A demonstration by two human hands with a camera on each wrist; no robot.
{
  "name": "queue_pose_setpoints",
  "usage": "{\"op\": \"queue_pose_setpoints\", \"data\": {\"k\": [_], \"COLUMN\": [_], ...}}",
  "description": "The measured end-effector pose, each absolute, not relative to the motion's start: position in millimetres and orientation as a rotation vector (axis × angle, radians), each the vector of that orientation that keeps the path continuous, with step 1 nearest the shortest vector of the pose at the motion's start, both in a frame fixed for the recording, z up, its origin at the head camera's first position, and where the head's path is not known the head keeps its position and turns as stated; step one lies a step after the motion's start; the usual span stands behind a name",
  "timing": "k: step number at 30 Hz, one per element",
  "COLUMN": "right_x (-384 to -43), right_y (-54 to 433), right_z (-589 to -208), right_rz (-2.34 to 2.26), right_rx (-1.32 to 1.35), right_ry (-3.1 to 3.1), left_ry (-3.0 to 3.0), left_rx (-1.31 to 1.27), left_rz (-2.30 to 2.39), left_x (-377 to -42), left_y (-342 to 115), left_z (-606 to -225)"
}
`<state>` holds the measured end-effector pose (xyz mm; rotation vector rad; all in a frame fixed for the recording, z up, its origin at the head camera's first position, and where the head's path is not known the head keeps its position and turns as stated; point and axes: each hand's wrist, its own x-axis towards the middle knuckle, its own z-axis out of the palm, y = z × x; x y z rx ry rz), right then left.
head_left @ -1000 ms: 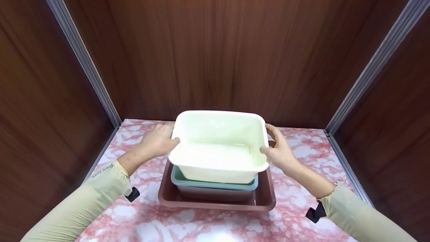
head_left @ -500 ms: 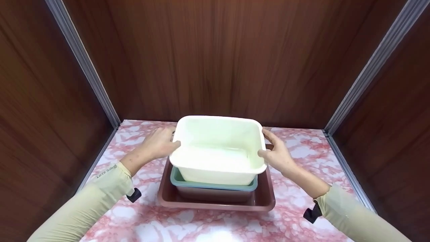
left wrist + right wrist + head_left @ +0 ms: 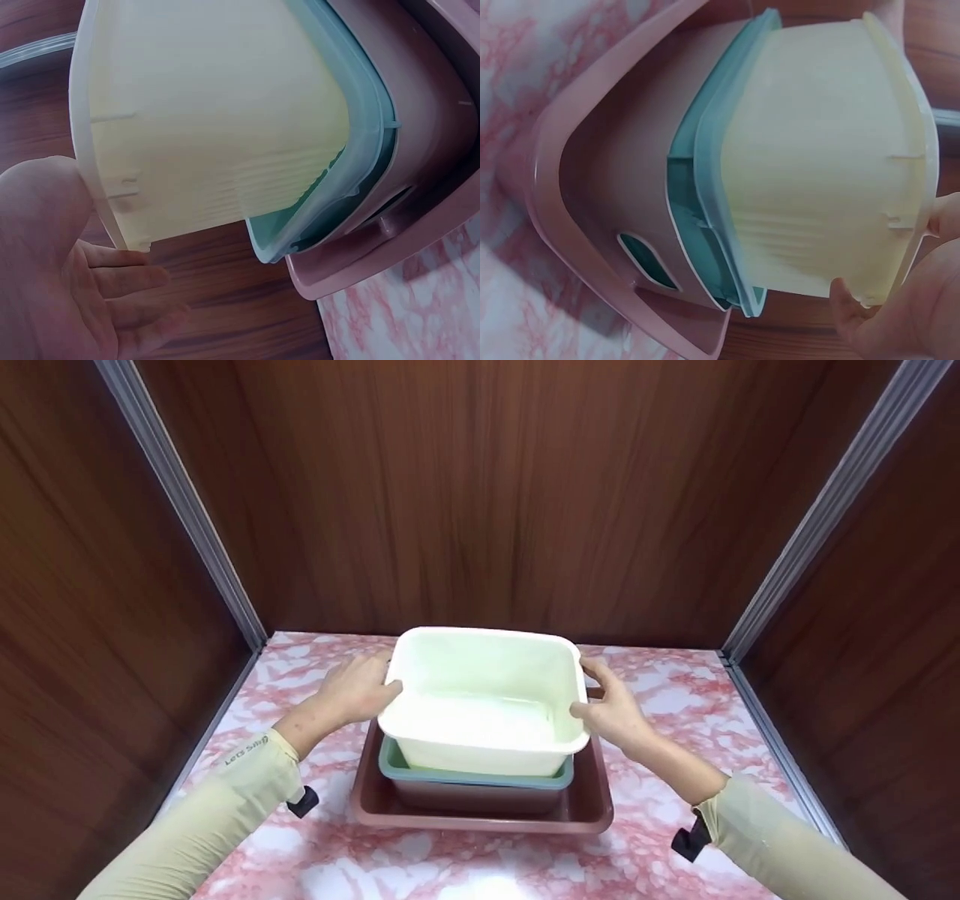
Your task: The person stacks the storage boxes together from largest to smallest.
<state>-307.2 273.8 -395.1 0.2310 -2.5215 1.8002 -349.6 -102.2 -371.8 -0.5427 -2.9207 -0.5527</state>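
A cream-white plastic bin (image 3: 480,759) is held up level between two hands, its lower part inside a teal bin (image 3: 480,778). At its left end my left hand (image 3: 358,690) grips the rim, thumb over the edge and fingers outside. My right hand (image 3: 616,714) grips the opposite end with the thumb inside the rim. In the right wrist view, the teal bin sits in a mauve bin (image 3: 622,142) with an oval slot in its side. All of these stand within a wider reddish-brown basin (image 3: 480,823). The white bin's base is hidden by the teal rim.
The stack stands on a table (image 3: 300,840) with a pink-and-white marbled top. Dark wood-grain panels (image 3: 480,495) rise behind and on both sides, joined by grey metal corner posts (image 3: 187,502). A black strap piece (image 3: 303,802) hangs at the left sleeve.
The white bin has come down a little, with less of its front wall showing above the teal rim. Both hands have lowered with it and keep their grip. The outer basin stays put.
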Motion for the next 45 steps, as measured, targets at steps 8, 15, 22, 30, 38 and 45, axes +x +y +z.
{"op": "queue_pose_setpoints", "data": {"k": [8, 15, 22, 30, 38, 45], "right_x": [-309.7, -311.9, -303.2, -314.4, -312.6, -313.3], "right_y": [274.2, 274.8, 267.5, 273.4, 273.0, 273.4], "right_z": [-402.7, -409.1, -403.2, -424.2, -428.3, -432.5], "right_rz": [1.752, 1.661, 1.609, 1.509, 1.453, 1.402], "right_rx": [0.224, 0.221, 0.256, 0.245, 0.241, 0.217], "right_ry": [-2.557, -2.587, -2.593, -2.607, -2.638, -2.655], "left_ry": [-2.935, -2.911, -2.904, -2.898, -2.948, -2.964], "left_rx": [-0.559, -0.581, -0.576, -0.590, -0.550, -0.527], "left_rz": [-0.544, -0.523, -0.532, -0.550, -0.571, -0.548], "left_x": [-350.2, -352.2, -355.1, -357.1, -357.9, -358.7], "left_y": [-101.6, -101.1, -103.2, -102.9, -102.6, -102.9], "left_z": [-380.9, -387.2, -395.1, -402.1, -408.1, -412.6]}}
